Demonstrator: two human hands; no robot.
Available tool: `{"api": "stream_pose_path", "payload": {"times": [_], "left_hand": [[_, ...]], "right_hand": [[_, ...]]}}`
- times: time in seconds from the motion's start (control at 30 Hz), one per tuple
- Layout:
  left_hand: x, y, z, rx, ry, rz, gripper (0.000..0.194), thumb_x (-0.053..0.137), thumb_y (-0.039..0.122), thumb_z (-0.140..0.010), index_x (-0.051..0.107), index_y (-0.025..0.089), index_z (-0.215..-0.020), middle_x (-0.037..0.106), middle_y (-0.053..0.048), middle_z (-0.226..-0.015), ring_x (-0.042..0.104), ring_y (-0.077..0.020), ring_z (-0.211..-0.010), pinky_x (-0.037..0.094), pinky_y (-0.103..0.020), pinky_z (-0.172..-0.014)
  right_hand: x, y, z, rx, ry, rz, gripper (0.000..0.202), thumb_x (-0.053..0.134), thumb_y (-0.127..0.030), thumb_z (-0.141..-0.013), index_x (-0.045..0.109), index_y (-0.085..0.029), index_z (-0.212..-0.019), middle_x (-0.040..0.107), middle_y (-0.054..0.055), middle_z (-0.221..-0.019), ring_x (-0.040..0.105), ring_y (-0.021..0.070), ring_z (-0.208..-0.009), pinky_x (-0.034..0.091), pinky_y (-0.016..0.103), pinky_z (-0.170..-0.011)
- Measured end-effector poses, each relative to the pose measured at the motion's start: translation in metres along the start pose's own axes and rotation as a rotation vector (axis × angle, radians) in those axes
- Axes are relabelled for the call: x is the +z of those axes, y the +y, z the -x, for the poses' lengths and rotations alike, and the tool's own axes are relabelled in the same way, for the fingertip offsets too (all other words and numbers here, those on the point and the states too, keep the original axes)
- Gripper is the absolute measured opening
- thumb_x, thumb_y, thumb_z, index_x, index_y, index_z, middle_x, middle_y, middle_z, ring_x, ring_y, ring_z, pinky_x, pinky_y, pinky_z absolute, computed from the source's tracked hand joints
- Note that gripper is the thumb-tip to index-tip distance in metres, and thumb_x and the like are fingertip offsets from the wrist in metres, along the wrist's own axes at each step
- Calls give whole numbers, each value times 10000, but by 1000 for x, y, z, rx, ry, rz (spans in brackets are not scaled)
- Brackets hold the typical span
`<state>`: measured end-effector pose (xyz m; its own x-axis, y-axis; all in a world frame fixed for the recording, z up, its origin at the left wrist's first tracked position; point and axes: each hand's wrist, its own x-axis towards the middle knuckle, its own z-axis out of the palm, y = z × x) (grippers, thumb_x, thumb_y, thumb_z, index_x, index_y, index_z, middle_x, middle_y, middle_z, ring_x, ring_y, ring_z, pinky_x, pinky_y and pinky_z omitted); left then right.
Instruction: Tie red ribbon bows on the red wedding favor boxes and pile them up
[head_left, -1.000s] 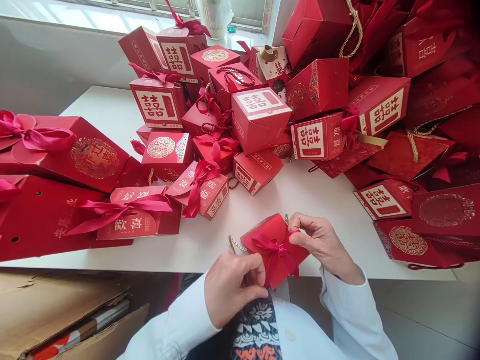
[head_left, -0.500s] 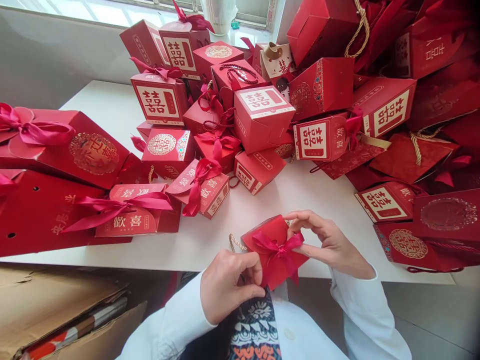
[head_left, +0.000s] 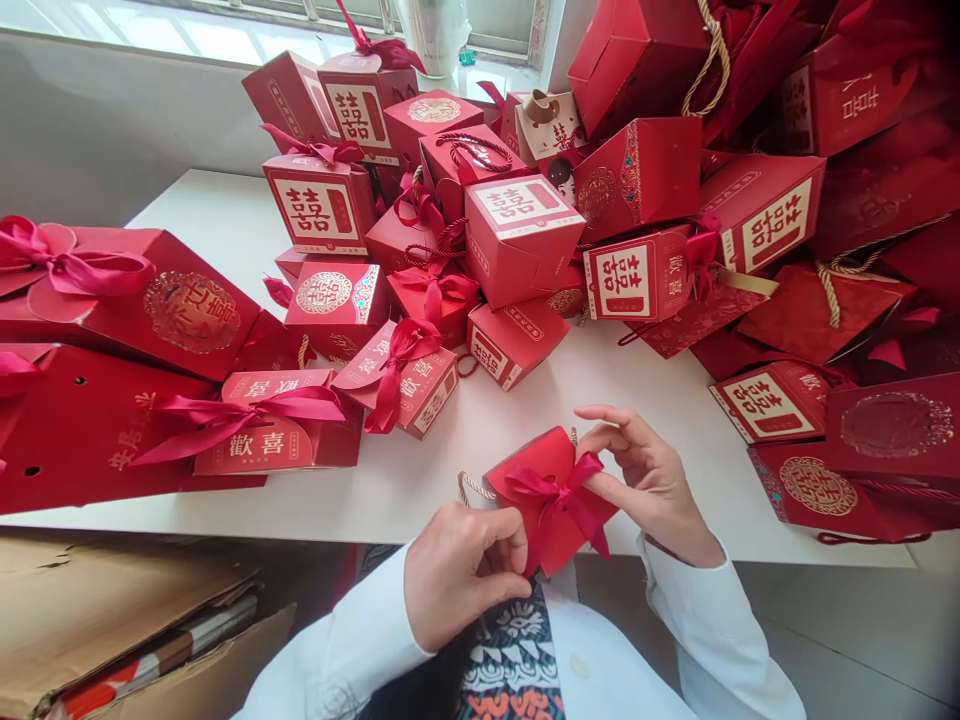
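A small red gift box (head_left: pixel 525 460) with a dark pink ribbon bow (head_left: pixel 559 498) sits at the table's front edge, close to my body. A twisted gold cord handle (head_left: pixel 472 487) loops out at its left side. My left hand (head_left: pixel 469 570) is closed at the box's lower left edge, thumb and index finger bent together; part of the edge is hidden behind the fingers. On the other side, my right hand (head_left: pixel 649 480) pinches the bow's right loop between thumb and curled finger, with another finger raised above.
Many red gift boxes (head_left: pixel 525 240) are heaped across the back of the white table (head_left: pixel 420 490). More boxes pile up along the right, and larger ones (head_left: pixel 112 300) lie at left. An open cardboard carton (head_left: pixel 112 600) stands below the table at lower left.
My right hand has shifted slightly left, its fingers closing in at the bow's right loop. The left hand stays at the box edge. The view has tipped slightly.
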<state>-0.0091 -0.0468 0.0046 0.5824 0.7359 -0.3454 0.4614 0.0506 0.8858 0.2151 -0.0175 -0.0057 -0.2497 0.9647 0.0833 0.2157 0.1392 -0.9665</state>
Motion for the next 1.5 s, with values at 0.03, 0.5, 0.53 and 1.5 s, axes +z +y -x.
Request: {"api": "stream_pose_path", "payload": {"times": [0.03,0.5,0.53,1.5], "left_hand": [[0,0,0,-1,-5,0,163,689,126,-712,545,170,-653,556,62,-585,476,-62,-510,377,-143,-511],[-3,17,11,206,406,-373,164,642,342,-845,604,190,-799,604,4,-777,519,-110,-606,407,-209,-544],[-3,21,8,290,530,-431,154,624,346,-861,624,192,-851,607,-18,-816,534,-137,-683,437,-231,-607],[27,10,-49,435,722,-361,115,577,108,-806,596,185,-723,569,-7,-686,475,-175,-750,408,-332,-748]], "right_hand": [[3,-1,0,-2,49,0,498,568,-77,-796,510,-301,-1237,623,-40,-796,571,130,-807,434,294,-845],[13,-1,8,56,182,19,490,569,-136,-799,475,-259,-1264,616,-24,-779,581,143,-778,476,320,-811],[13,-1,8,54,183,13,488,570,-136,-799,476,-260,-1261,619,-26,-779,583,141,-776,475,319,-813],[36,-5,14,-166,520,383,239,531,-53,-825,643,-227,-944,651,-24,-839,607,94,-700,534,197,-658]]}}
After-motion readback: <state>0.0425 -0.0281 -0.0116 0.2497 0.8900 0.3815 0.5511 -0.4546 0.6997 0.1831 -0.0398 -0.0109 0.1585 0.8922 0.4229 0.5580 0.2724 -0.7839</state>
